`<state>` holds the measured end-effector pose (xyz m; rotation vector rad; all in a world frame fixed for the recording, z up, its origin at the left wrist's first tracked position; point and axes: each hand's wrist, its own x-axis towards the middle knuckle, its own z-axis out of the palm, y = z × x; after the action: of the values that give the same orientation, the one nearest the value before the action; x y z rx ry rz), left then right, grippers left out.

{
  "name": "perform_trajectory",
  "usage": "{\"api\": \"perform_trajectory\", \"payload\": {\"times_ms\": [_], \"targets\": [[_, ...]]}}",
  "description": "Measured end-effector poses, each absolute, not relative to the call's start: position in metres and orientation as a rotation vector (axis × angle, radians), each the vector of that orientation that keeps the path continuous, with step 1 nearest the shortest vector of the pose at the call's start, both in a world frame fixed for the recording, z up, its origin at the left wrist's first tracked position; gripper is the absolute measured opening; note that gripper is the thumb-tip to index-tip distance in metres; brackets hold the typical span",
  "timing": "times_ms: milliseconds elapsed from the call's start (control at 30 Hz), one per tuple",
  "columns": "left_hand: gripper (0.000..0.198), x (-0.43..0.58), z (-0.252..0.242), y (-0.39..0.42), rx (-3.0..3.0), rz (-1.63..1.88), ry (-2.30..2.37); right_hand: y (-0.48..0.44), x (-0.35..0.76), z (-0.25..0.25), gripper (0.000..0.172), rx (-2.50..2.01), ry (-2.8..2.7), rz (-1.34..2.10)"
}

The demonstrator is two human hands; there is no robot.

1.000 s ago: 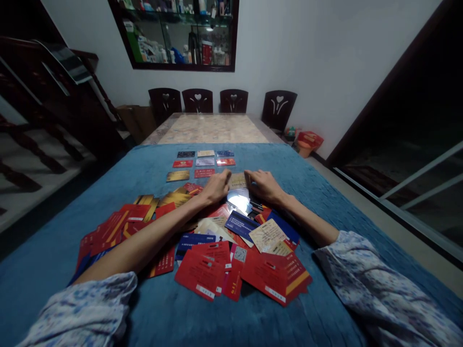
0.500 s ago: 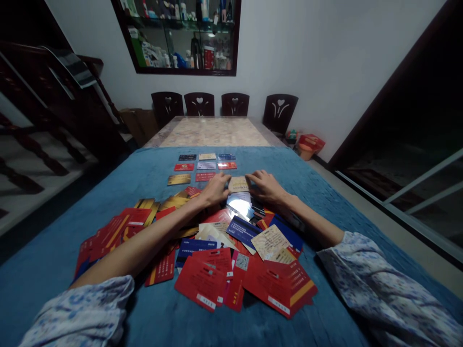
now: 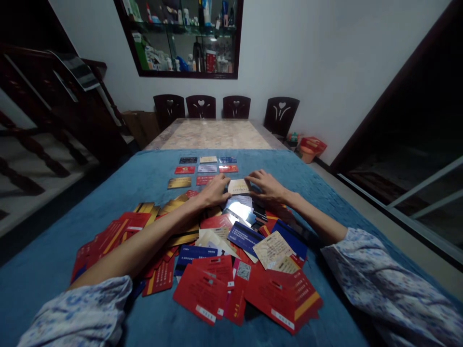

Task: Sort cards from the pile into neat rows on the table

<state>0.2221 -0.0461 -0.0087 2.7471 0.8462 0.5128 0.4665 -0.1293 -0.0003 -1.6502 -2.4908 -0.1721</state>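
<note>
A cream card [image 3: 239, 186] lies between my two hands at the far edge of a loose pile of cards. My left hand [image 3: 216, 191] grips its left edge, fingers bent. On its right edge, my right hand [image 3: 265, 185] closes its fingertips. Beyond my left hand are rows of separate cards, among them a gold card [image 3: 179, 182], a red card [image 3: 184, 170] and a silver card [image 3: 207, 168]. The pile nearer me holds red cards [image 3: 202, 291], a blue card [image 3: 245, 235] and a beige card [image 3: 273, 249]. My forearms hide part of it.
A blue cloth [image 3: 144, 176] covers the near part of the table; its far part is bare marble-patterned top [image 3: 217, 134]. Dark chairs [image 3: 281, 115] stand behind it. An orange bin [image 3: 307, 154] is on the floor at right.
The view has tilted slightly, so the scene sits a little lower. The cream card between my hands looks paler and its printed face has changed. Both hands remain at its edges.
</note>
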Motion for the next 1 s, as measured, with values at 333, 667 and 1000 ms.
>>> {"api": "perform_trajectory", "payload": {"times_ms": [333, 667, 1000], "targets": [[0.030, 0.212, 0.003, -0.043, 2.831, 0.425, 0.861, -0.109, 0.464, 0.004, 0.053, -1.606, -2.547, -0.152], [0.033, 0.206, 0.011, -0.026, 2.887, 0.335, 1.006, -0.086, 0.453, 0.015, 0.050, -1.571, -2.591, -0.138], [0.032, 0.199, 0.016, -0.002, 2.849, 0.347, 1.087, -0.052, 0.445, 0.020, 0.042, -1.553, -2.626, -0.135]]}}
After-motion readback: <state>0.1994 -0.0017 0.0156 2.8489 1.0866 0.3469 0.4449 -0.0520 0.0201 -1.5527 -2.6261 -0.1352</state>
